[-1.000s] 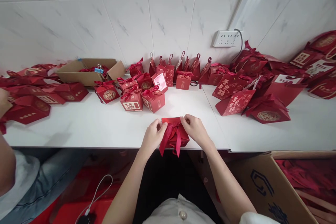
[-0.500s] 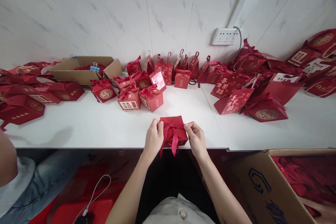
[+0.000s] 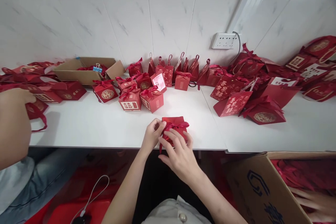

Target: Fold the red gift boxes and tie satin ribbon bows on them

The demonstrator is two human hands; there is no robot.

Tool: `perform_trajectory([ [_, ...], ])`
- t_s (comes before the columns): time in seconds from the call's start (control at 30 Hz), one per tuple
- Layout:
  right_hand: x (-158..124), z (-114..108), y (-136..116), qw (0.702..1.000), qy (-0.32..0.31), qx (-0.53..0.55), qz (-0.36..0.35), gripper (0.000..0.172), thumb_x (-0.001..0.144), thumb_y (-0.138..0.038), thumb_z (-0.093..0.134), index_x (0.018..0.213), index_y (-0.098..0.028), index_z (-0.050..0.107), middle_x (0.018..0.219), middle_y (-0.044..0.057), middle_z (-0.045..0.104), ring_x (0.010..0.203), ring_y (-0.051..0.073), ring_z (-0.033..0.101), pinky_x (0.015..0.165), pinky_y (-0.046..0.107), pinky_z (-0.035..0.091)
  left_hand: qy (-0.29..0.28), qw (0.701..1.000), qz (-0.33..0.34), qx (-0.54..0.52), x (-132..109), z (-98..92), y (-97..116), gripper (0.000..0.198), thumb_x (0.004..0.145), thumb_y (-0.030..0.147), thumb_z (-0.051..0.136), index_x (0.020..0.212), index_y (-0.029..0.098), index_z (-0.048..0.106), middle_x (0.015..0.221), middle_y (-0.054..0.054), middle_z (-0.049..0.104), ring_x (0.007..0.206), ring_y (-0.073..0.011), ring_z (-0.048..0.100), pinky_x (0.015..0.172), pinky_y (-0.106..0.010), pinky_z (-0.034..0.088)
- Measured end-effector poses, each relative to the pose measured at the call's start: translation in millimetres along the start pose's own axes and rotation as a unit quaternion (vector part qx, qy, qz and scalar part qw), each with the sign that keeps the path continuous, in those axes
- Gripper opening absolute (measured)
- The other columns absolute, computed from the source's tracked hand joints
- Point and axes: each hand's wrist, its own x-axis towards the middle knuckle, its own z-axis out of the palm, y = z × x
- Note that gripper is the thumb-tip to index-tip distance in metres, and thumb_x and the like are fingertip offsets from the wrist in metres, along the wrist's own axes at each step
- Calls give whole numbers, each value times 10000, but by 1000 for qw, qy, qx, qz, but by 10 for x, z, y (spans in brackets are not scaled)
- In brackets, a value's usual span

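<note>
A small red gift box [image 3: 172, 120] sits at the table's front edge, a dark red ribbon [image 3: 181, 125] tied in a bow across its top. My left hand [image 3: 153, 133] is at the box's left side, thumb and forefinger pinched on the ribbon's left loop. Over the front of the box reaches my right hand [image 3: 176, 152], its fingers spread across the ribbon tails and covering much of them. Its fingertips lie at or close to the ribbon; whether they grip it is hidden.
Red gift boxes [image 3: 130, 100] stand behind, more boxes [image 3: 265, 110] to the right. A shallow cardboard box [image 3: 76, 73] lies at back left. A co-worker's arm [image 3: 15, 122] reaches over boxes at left. Lower right, another hand [image 3: 315, 199] is in a large carton [image 3: 252, 182].
My right hand has left the bow's right side and swung left over the front of the box, fingers spreading. The co-worker's arm at left has reached onto the table.
</note>
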Motion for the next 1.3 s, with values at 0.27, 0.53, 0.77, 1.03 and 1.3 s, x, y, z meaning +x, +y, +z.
perform_trajectory([
  [0.27, -123, 283, 148, 994, 94, 64, -4, 235, 878, -31, 432, 934, -194, 591, 875, 27, 685, 949, 159, 617, 954, 383, 348, -14, 1000, 6, 12, -5, 3, 15, 337, 812, 464, 515, 644, 190, 414, 560, 60, 379, 507, -88, 367, 502, -212, 328],
  [0.53, -86, 290, 117, 999, 36, -39, -5, 211, 842, -119, 531, 1030, -181, 604, 1062, 112, 622, 914, 204, 573, 814, 377, 368, -21, 1000, -2, -9, 35, 29, 7, 343, 789, 458, 548, 629, 182, 423, 556, 60, 382, 510, -82, 364, 495, -206, 315],
  [0.77, -119, 315, 196, 990, 123, 72, 2, 165, 870, -79, 502, 882, -217, 591, 850, 17, 686, 796, 142, 604, 762, 330, 379, -29, 998, -34, -41, 53, 37, -37, 370, 787, 501, 532, 638, 198, 380, 504, 79, 326, 445, -78, 327, 446, -209, 260],
  [1.03, -197, 75, 326, 990, 93, 90, -58, 216, 822, -52, 547, 926, -238, 587, 809, -10, 718, 790, 155, 625, 790, 357, 400, 13, 999, 2, 43, 93, 75, -45, 338, 815, 473, 493, 636, 200, 404, 557, 62, 343, 505, -100, 343, 503, -223, 298],
  [1.3, -23, -132, 564, 921, 171, 210, 280, 239, 905, -363, 378, 753, -206, 475, 656, 12, 511, 602, 162, 483, 546, 296, 381, 13, 999, -8, 44, 45, 68, 51, 315, 799, 466, 521, 664, 205, 407, 559, 65, 362, 506, -100, 365, 523, -228, 314],
])
